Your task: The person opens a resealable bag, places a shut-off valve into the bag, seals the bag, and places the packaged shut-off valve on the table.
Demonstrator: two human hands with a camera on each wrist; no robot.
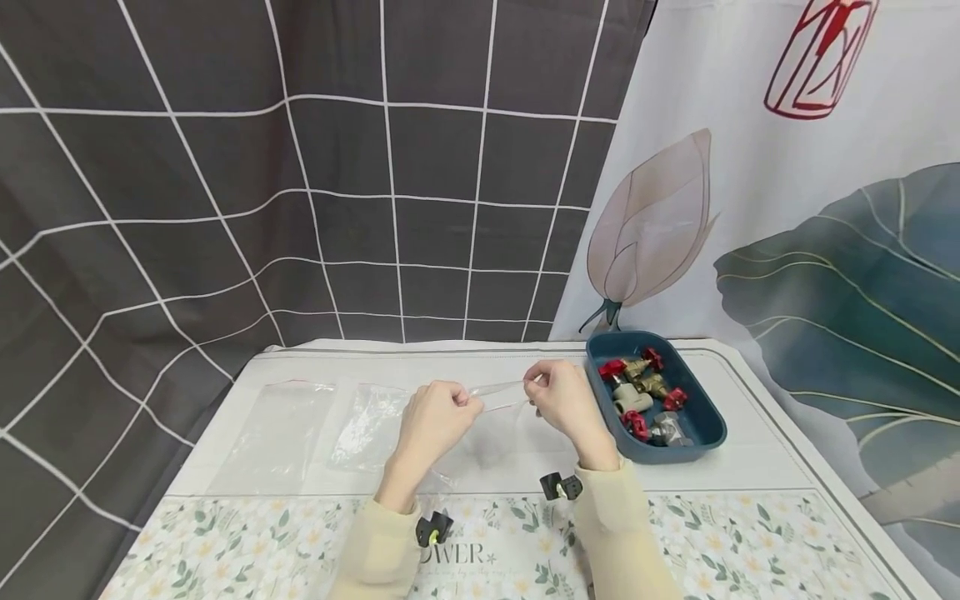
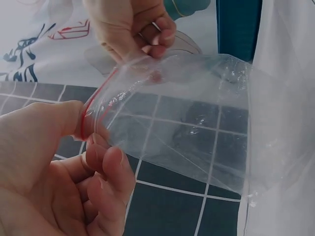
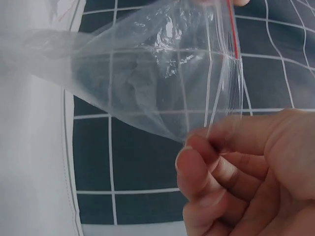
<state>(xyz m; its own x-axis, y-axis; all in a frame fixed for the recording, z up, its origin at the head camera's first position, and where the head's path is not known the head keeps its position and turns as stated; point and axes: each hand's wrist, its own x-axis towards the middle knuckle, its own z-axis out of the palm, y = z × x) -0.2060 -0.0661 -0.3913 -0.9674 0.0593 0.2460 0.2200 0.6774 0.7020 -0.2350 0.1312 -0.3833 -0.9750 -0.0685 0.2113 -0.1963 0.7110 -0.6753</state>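
Observation:
Between my two hands a clear zip-lock bag (image 1: 498,395) with a red line along its mouth is stretched. My left hand (image 1: 437,421) pinches one end of the mouth between thumb and fingers. At the other end, my right hand (image 1: 562,402) pinches the same edge. In the left wrist view the bag (image 2: 182,118) hangs from the red-lined edge, and no object shows inside it. The right wrist view shows thumb and fingertips of the right hand (image 3: 236,172) closed on the mouth's corner.
Two more clear bags lie on the white table to the left, a flat one (image 1: 273,437) and a crinkled one (image 1: 366,429). At the right stands a dark blue bin (image 1: 708,408) holding several valves (image 1: 652,383) with red handles. A flowered mat (image 1: 247,542) covers the front.

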